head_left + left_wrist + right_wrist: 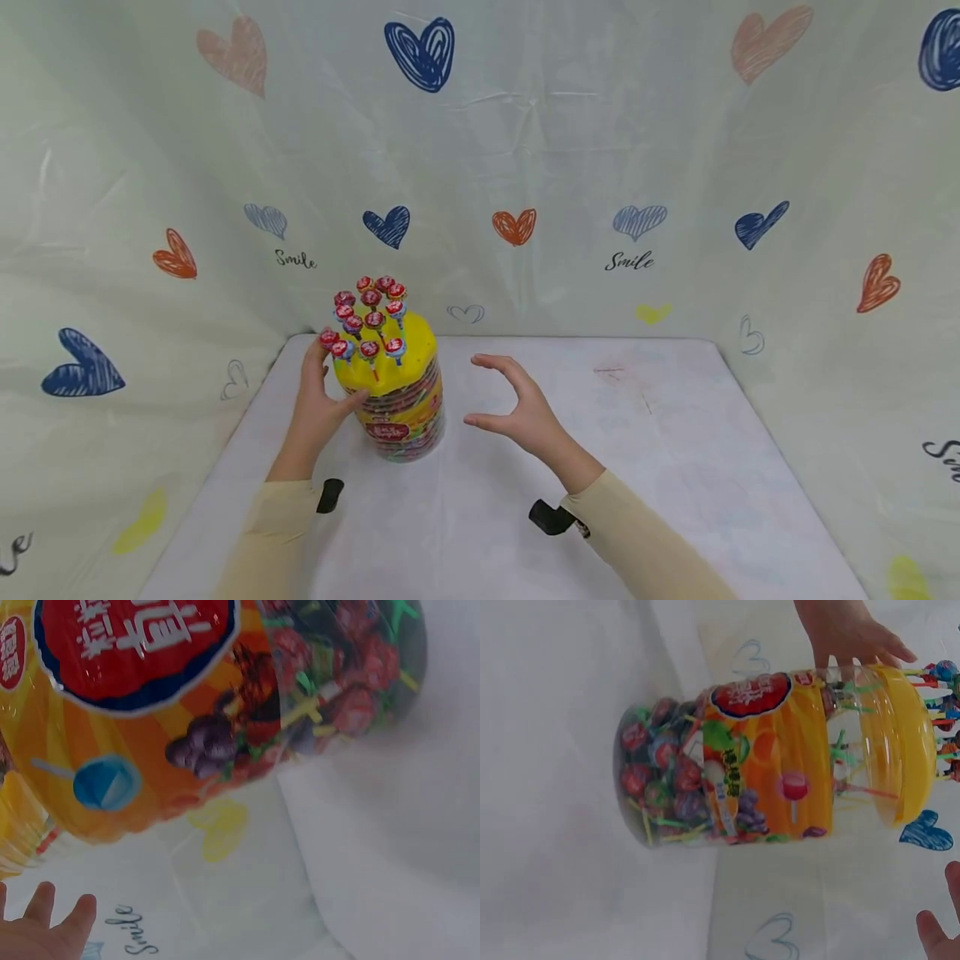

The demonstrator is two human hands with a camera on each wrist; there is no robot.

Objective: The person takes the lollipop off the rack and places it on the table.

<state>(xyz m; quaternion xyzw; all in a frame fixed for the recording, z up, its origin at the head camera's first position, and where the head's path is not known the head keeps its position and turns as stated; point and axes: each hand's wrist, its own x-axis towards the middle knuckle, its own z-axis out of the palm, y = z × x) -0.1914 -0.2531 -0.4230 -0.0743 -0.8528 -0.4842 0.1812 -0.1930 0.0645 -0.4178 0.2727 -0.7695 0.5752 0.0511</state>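
Observation:
A clear plastic jar of lollipops stands on the table, wearing an orange printed label. Several wrapped lollipops stick up out of its yellow lid. My left hand is spread at the jar's left side near the lid; its thumb overlaps the lid's front edge, its fingers reach behind. Light shows between those fingers and the jar in the left wrist view. To the right of the jar, my right hand is held apart from it, thumb and fingers wide apart with nothing between them.
A white cloth covers the table, which has faint reddish marks at the back right. Behind and at both sides hangs a pale curtain printed with hearts and "Smile". Dark wrist cameras sit at both cuffs.

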